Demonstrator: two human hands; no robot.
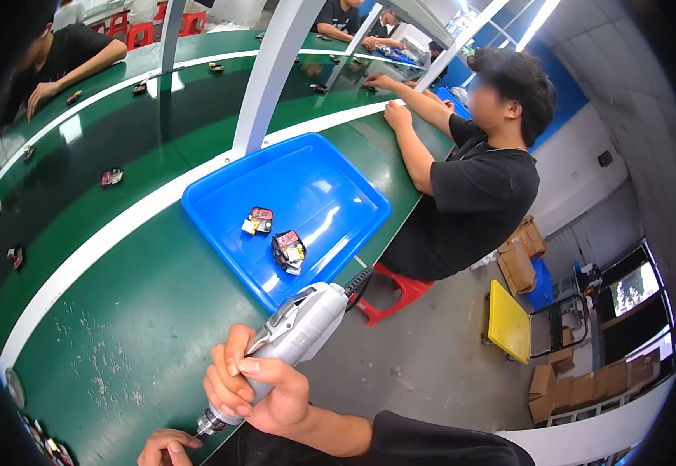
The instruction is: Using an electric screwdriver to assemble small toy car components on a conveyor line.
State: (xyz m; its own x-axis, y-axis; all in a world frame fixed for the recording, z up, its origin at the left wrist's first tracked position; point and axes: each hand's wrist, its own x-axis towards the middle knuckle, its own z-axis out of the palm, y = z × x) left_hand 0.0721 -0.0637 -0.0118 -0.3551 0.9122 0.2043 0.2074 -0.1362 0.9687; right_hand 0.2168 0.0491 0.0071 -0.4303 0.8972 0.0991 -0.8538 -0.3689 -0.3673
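A grey-white electric screwdriver (303,330) is wrapped in the fingers of my right hand (264,384). It slants down to the left, its metal chuck (212,422) and thin bit ending at my left hand (165,448). The fingers of that hand are curled together by the bit's tip; anything they hold is hidden, and the lower edge cuts the hand off. Beyond the screwdriver lies a blue tray (206,203). Inside it sit two small black-and-red parts with pale and yellow pieces, one farther off (259,220) and one nearer (289,252).
Small pale bits (113,373) are scattered on the green table (151,311). Left of it runs a green conveyor (66,225) carrying several small parts. A white post (268,78) rises behind the tray. A co-worker (486,179) sits to the right, above a red stool (400,291).
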